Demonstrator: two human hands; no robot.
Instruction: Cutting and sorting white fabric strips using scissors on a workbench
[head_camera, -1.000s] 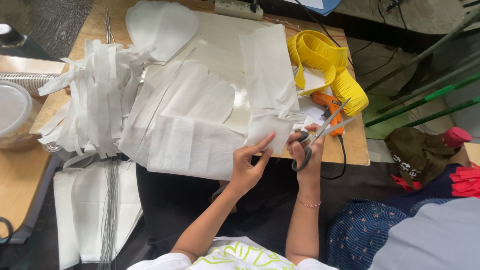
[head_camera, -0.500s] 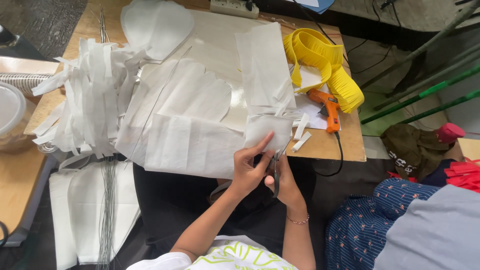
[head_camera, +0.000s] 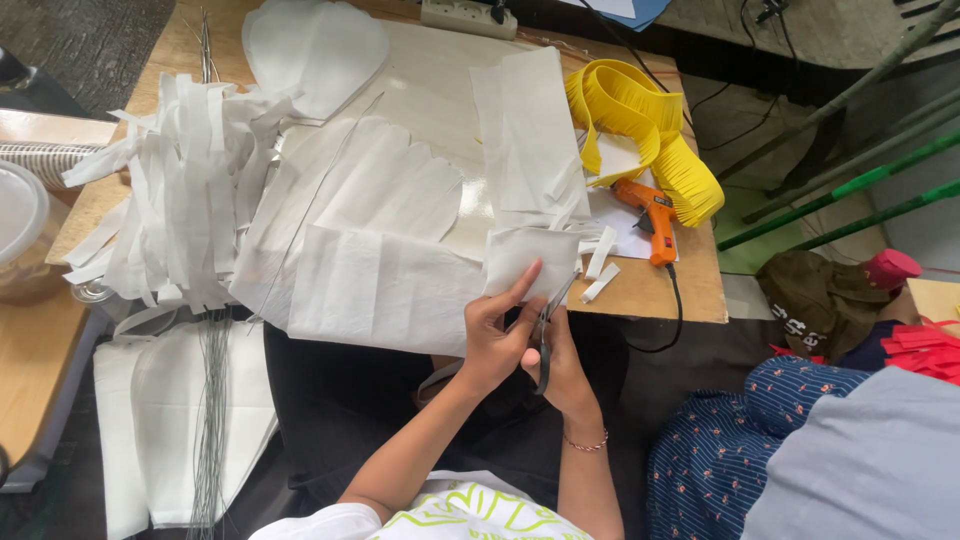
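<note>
The left hand (head_camera: 492, 338) pinches the lower edge of a small white paper sheet (head_camera: 530, 260), with the thumb below and the index finger stretched up across its face. The right hand (head_camera: 560, 362) is closed around the handles of a pair of scissors (head_camera: 548, 328), whose blades point up towards the bottom edge of that sheet; whether the blades are parted or closed on the paper is too small to tell. The sheet sits at the near edge of the wooden table (head_camera: 650, 290), just beside two short white paper strips (head_camera: 600, 268).

To the left of the sheet lies a large folded white paper piece (head_camera: 385, 290) that overhangs the table edge, and above it a scalloped white cut-out (head_camera: 400, 185). A tall white paper rectangle (head_camera: 530, 140) lies just above the held sheet. A heap of long white strips (head_camera: 185, 190) covers the left part of the table, and a rounded white cut-out (head_camera: 315, 50) lies at the far side. On the right lie a coil of yellow fringed paper (head_camera: 640, 120) and, touching its lower end, an orange glue gun (head_camera: 650, 215) whose black cord hangs over the table edge. A power strip (head_camera: 468, 15) lies at the far edge. A bundle of thin wires (head_camera: 210, 420) rests on white paper below the table, left of the person's lap.
</note>
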